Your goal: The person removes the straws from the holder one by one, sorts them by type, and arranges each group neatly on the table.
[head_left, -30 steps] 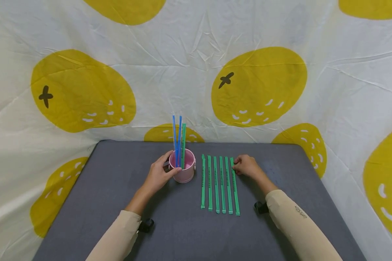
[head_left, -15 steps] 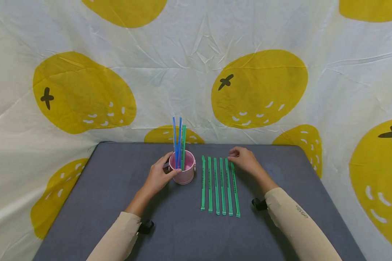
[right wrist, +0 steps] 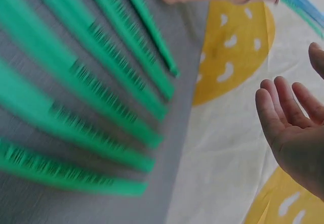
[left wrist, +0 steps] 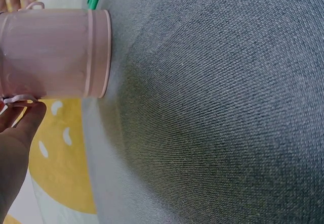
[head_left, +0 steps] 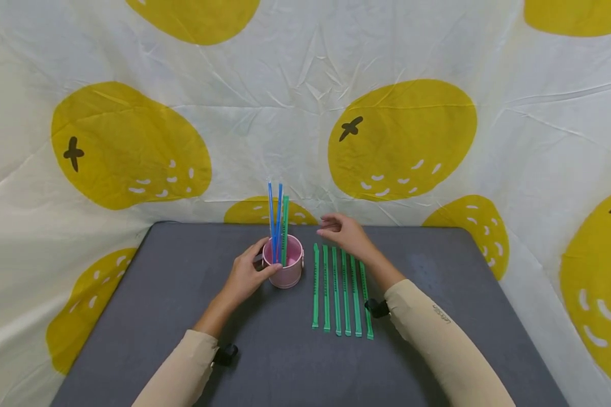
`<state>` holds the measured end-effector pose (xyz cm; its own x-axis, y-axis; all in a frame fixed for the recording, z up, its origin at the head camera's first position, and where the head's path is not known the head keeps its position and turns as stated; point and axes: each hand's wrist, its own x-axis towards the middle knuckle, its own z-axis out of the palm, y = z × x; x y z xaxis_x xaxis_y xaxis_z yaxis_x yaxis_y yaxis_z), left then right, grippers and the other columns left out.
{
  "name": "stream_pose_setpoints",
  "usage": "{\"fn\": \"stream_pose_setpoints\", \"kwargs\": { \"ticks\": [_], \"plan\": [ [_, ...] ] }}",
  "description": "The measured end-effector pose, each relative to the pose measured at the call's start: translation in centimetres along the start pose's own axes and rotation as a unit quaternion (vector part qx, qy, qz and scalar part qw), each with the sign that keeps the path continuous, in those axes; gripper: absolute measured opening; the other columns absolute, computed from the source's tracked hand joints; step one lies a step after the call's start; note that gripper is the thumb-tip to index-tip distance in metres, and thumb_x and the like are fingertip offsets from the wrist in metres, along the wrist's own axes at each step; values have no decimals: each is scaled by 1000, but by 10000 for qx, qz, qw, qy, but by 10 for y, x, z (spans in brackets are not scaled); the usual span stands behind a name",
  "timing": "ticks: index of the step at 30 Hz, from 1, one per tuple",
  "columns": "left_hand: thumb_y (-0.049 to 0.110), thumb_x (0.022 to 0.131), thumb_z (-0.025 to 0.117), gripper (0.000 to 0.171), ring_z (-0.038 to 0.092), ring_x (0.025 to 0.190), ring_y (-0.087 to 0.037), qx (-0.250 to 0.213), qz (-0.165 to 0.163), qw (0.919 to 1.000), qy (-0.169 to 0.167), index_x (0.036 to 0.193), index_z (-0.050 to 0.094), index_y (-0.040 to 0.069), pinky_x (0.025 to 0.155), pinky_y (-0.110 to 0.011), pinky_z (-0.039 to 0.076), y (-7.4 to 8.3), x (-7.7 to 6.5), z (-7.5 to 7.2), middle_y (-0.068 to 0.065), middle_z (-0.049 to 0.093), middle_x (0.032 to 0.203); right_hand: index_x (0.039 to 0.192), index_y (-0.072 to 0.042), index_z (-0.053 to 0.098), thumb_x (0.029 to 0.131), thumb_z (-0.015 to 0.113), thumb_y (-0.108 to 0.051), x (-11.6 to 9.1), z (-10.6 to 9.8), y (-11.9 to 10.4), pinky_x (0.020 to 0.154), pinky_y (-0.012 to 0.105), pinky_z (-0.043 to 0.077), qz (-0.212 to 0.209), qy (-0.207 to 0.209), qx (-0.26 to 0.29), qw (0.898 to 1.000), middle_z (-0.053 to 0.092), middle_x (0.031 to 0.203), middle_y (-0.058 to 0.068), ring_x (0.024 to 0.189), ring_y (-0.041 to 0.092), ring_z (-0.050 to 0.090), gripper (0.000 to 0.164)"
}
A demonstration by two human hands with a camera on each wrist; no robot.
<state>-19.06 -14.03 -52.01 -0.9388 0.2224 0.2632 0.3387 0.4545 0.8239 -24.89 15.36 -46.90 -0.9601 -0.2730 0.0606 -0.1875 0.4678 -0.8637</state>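
Note:
My left hand (head_left: 244,274) holds a small pink bucket (head_left: 288,276) by its near-left side, thumb at the rim and fingers behind. Two blue straws (head_left: 271,206) and a green-wrapped straw (head_left: 285,217) stand upright in it, leaning slightly. Right of the bucket, several green-wrapped straws (head_left: 345,288) lie side by side in a row. Over their far ends hangs my right hand (head_left: 350,237), its fingers loosely extended and holding nothing. In the right wrist view, those relaxed fingers (right wrist: 286,113) show against the cloth backdrop, beyond the straw ends.
A dark grey cloth-covered table (head_left: 173,294) carries everything. Behind it hangs a white curtain (head_left: 265,141) printed with big yellow fruit, close to the table's back edge. Black wrist cameras (head_left: 226,355) sit at both sleeves.
My right hand has left the rightmost green-wrapped straw and moved left and up across the row toward the bucket. My left hand and the bucket have stayed put.

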Motion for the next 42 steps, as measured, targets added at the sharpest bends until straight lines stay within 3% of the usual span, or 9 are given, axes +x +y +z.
{"fn": "stream_pose_setpoints", "kwargs": {
  "ticks": [10, 15, 24, 42],
  "plan": [
    [27, 87, 86, 74, 65, 126, -34, -52, 42, 10000, 38, 150, 52, 7, 98, -47, 59, 0, 2, 1, -17, 63, 139, 143, 4, 56, 98, 72, -15, 28, 37, -22, 103, 45, 58, -249, -79, 647, 9976, 68, 133, 22, 121, 35, 67, 51],
    [28, 88, 85, 75, 64, 126, -35, -67, 145, 9999, -32, 151, 51, 7, 98, -47, 59, -1, 2, 0, -18, 62, 141, 143, 1, 56, 98, 73, -16, 38, 49, -30, 105, 46, 56, -191, -10, 913, 9956, 69, 132, 20, 122, 35, 67, 51],
    [30, 87, 85, 76, 64, 128, -34, -78, 43, 9999, -79, 151, 50, 9, 99, -45, 59, -1, 0, -1, -16, 61, 143, 135, 2, 62, 98, 73, -16, 49, 59, -42, 94, 41, 62, -68, 36, 585, 9983, 71, 125, 22, 116, 35, 69, 42],
    [27, 87, 86, 75, 65, 126, -35, -100, 77, 9999, 62, 151, 51, 7, 98, -49, 59, 0, 4, 2, -18, 62, 142, 118, 6, 66, 97, 72, -8, 58, 65, -43, 78, 36, 66, 209, 60, 1328, 9909, 70, 112, 24, 99, 34, 72, 26]
  ]
}}
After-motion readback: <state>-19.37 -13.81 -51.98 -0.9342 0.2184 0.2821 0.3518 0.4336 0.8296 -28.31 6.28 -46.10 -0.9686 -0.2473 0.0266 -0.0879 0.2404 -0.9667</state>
